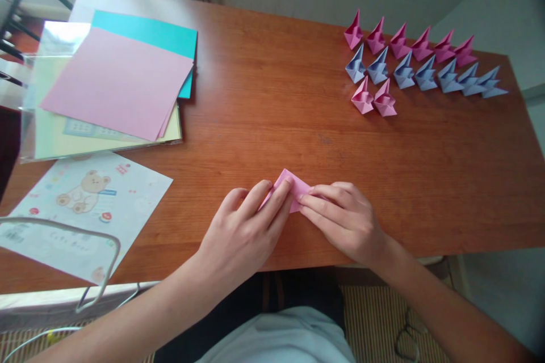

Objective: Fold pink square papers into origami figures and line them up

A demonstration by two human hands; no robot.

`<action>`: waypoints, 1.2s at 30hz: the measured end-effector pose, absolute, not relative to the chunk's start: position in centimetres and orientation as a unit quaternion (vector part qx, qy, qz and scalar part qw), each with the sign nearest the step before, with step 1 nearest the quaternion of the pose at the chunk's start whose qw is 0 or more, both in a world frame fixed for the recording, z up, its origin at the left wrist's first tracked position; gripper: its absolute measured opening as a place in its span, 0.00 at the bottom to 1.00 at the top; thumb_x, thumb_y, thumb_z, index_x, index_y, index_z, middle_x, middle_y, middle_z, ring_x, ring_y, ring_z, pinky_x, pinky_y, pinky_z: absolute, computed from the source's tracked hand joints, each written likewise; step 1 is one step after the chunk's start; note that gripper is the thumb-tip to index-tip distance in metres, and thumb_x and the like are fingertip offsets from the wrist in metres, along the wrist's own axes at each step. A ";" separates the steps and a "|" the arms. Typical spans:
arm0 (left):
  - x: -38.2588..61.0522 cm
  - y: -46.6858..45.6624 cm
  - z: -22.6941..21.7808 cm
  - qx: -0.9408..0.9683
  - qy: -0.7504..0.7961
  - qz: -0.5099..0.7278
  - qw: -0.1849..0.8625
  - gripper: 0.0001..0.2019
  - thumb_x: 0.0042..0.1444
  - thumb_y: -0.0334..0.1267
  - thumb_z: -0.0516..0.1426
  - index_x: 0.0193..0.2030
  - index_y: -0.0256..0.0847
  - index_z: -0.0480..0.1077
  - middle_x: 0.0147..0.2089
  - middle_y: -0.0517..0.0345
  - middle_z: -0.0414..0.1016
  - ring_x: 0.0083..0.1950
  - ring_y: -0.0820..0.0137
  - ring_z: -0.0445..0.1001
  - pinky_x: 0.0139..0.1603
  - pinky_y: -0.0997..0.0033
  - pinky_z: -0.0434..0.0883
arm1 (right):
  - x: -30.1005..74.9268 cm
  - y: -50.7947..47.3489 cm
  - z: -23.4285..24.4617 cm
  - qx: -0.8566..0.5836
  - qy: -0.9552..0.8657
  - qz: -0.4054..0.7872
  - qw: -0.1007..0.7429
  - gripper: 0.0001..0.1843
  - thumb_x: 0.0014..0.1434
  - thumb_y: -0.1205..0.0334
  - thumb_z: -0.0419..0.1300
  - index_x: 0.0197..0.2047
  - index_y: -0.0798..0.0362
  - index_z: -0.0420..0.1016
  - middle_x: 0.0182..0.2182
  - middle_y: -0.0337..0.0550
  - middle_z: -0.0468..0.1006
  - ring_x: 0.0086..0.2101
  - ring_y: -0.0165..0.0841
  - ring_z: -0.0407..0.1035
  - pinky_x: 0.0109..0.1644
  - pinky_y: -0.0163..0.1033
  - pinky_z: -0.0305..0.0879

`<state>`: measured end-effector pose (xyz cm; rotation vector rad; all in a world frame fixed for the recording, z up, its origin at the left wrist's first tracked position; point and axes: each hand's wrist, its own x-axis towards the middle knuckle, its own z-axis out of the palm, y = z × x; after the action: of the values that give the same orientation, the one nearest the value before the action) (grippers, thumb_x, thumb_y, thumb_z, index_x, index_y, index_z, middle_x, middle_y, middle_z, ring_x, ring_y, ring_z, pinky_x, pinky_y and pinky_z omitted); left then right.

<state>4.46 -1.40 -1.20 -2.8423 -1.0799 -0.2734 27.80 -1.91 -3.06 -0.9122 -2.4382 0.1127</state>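
A small folded piece of pink paper (pixel 299 186) lies on the wooden table near its front edge, between my hands. My left hand (pixel 249 224) rests over its left side, fingers stretched out and pressing down on the paper. From the right, my right hand (pixel 347 218) pinches the paper's right corner between thumb and fingers. Part of the paper is hidden under the left fingers.
Folded paper figures stand at the back right in rows: dark pink (pixel 400 42), blue (pixel 404 72) and two light pink (pixel 385 99). Pink sheets (pixel 121 82), a teal sheet (pixel 149 34) and a bear-print sheet (pixel 87 195) lie left. A white cable (pixel 63 226) crosses the front left.
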 end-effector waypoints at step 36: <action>4.4 -0.9 -1.0 -0.935 -0.342 -0.087 0.039 0.19 0.67 0.28 0.50 0.60 0.33 0.74 0.66 0.49 0.73 0.56 0.60 0.74 0.42 0.61 0.72 | 24.8 5.6 -0.7 -0.561 -0.765 0.274 0.156 0.05 0.60 0.63 0.67 0.32 0.50 0.80 0.31 0.38 0.79 0.33 0.32 0.71 0.36 0.38 0.64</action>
<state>4.41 -0.89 -1.02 -2.8650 -1.0487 -0.2673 24.84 5.56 -0.70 -1.6070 -2.1912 0.7842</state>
